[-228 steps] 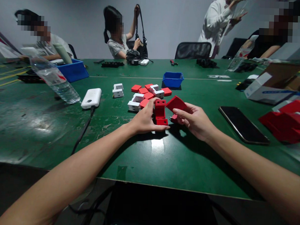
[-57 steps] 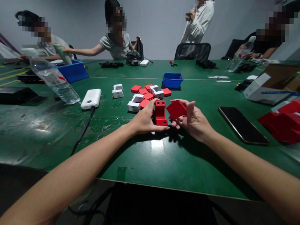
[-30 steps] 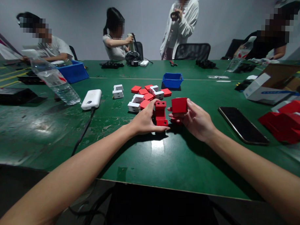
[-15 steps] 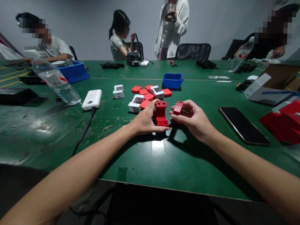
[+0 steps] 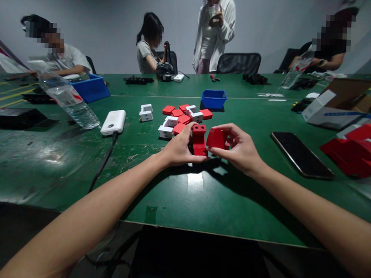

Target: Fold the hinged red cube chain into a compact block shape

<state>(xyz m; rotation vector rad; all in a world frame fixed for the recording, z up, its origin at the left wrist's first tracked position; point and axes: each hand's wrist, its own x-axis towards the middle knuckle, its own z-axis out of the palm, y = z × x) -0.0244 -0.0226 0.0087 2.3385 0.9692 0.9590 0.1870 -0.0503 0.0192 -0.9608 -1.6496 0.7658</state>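
Note:
My left hand (image 5: 177, 149) is closed round an upright red block (image 5: 198, 138) with two holes near its top, standing on the green table (image 5: 183, 195). My right hand (image 5: 238, 148) grips a red cover piece (image 5: 216, 138) and holds it close against the right side of that block. Just behind both hands lies a pile of red and white parts (image 5: 183, 116). A separate white part (image 5: 146, 112) sits to the left of the pile.
A white power bank (image 5: 113, 122) with a cable and a tipped water bottle (image 5: 65, 95) lie left. A black phone (image 5: 300, 153) and red boxes (image 5: 354, 149) lie right. A small blue bin (image 5: 214, 98) stands behind the pile. Several other people are at the far side.
My right hand has turned the red cover piece over in its fingers and brought it left and down against the block. My left hand has stayed on the block.

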